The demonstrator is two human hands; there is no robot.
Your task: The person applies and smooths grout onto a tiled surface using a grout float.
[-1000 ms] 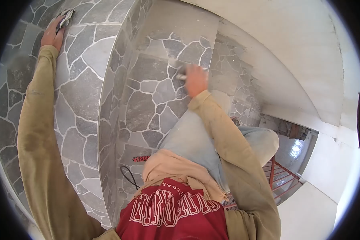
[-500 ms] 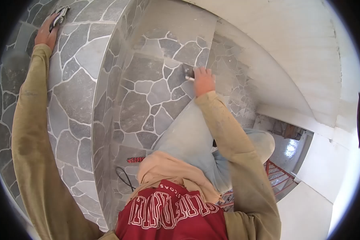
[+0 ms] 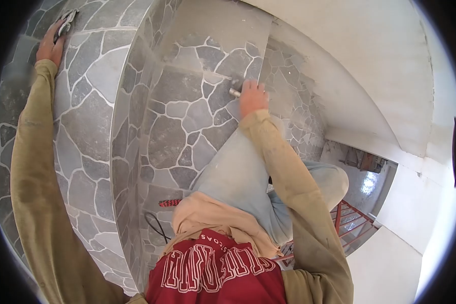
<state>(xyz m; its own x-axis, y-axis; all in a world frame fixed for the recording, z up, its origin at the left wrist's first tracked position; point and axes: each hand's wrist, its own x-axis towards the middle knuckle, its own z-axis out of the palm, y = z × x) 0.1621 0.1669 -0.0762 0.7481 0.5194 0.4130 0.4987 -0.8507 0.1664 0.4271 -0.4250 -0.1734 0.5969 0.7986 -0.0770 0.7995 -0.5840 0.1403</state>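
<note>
At the upper left, my left hand point(image 3: 49, 44) reaches out over the stone-patterned tiles, its fingers closed on a crumpled black-and-white piece that looks like a work glove or rag point(image 3: 68, 21). Upper centre, my right hand point(image 3: 254, 96) is wrapped round a small hand tool point(image 3: 234, 92) with a pale handle end and a dark grey part, blurred by motion. That tool is at the grey stone-patterned step surface point(image 3: 180, 91) with white joints, near a dusty, hazy patch. My fingers hide most of its handle.
A raised tiled edge point(image 3: 117, 96) divides the two tiled levels. Beside my hip lie a red-and-black object point(image 3: 169, 202) and a dark cord loop point(image 3: 156, 225). A curved pale wall point(image 3: 359, 66) rises on the right. Below it are red metal bars point(image 3: 352, 221) and an opening.
My right hand has shifted slightly up and left with the tool, whose dark part now looks blurred. My left hand and its crumpled piece appear slightly further left.
</note>
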